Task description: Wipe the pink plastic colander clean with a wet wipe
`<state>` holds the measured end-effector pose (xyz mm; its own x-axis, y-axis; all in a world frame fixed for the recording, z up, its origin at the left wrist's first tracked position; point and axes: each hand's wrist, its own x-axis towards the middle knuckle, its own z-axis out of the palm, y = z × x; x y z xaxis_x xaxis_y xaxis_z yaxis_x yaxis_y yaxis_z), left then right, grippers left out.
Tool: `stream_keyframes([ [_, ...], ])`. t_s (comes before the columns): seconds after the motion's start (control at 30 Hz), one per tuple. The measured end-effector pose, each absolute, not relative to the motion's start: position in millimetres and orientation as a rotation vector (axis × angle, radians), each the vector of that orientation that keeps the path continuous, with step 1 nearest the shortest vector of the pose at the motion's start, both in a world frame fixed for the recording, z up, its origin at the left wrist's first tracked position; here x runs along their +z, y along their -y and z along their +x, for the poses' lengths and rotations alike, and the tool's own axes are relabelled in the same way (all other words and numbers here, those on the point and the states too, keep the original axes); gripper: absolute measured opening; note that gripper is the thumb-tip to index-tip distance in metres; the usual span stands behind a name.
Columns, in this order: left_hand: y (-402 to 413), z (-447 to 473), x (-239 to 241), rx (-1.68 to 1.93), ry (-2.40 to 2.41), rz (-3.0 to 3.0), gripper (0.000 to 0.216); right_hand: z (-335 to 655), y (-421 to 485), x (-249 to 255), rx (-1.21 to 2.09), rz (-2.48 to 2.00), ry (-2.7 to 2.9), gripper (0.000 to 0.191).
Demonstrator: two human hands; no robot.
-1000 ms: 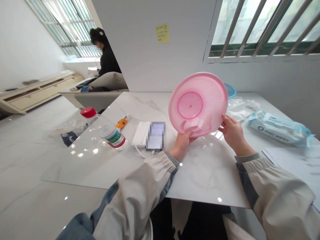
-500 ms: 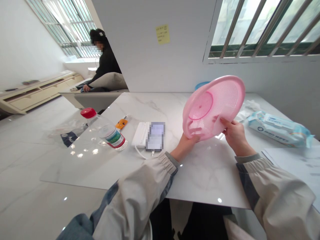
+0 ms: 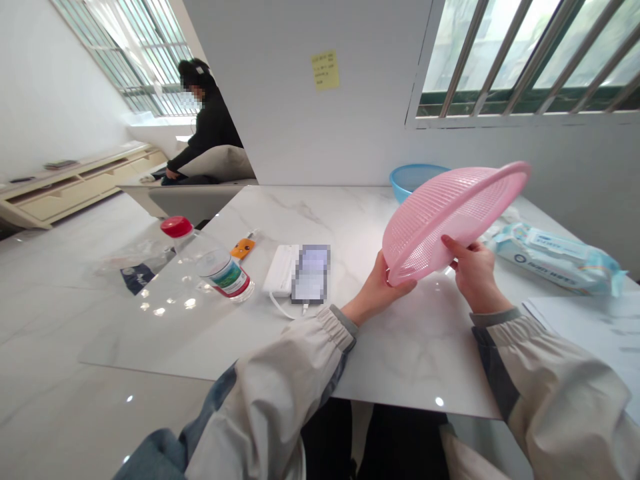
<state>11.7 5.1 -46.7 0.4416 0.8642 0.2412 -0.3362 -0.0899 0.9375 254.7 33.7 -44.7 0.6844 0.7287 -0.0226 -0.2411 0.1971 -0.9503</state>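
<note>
- Pink plastic colander (image 3: pixel 453 223), tilted, held up between 2 hands
- Left hand (image 3: pixel 383 287), pinching the lower rim
- Right hand (image 3: pixel 475 273), fingers slightly spread, pinching the near edge
- Blue plastic basin (image 3: pixel 415 179) just behind, on a marble table (image 3: pixel 415 353)

Phone (image 3: pixel 311 274) screen blurred out. Left hand (image 3: pixel 384 283) partly hidden behind pink plastic colander (image 3: pixel 450 223). Blue basin (image 3: pixel 413 180) partly behind colander rim. Sheet of paper (image 3: pixel 587 340) cut off by right edge. Sticky note (image 3: pixel 325 70) writing too small to read. Small orange object (image 3: pixel 243 249) too small to tell.
</note>
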Motion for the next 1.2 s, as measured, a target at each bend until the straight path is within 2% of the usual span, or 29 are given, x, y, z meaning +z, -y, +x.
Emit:
stream_keyframes([
  [0.07, -4, 11, -44, 1.076, -0.541, 1.298, 0.09, 255, -35, -46, 0.718, -1.189, 0.508, 0.045],
  [0.23, -3, 8, -39, 1.046, -0.494, 1.342, 0.1, 257, -37, -49, 0.678, -1.224, 0.587, 0.043],
  [0.37, -2, 6, -37, 1.018, -0.487, 1.329, 0.083, 255, -35, -47, 0.581, -1.255, 0.601, 0.04],
  [0.6, -2, 6, -37, 1.031, -0.466, 1.373, 0.069, 247, -29, -39, 0.534, -1.203, 0.532, 0.044],
  [0.8, 1, 8, -38, 0.976, -0.528, 1.142, 0.088, 243, -32, -36, 0.676, -1.165, 0.531, 0.051],
  [1.0, -1, 9, -37, 1.015, -0.543, 0.978, 0.103, 249, -35, -37, 0.943, -1.036, 0.585, 0.035],
  [1.2, -5, 10, -39, 1.008, -0.502, 0.94, 0.093, 251, -36, -42, 1.002, -1.04, 0.635, 0.035],
])
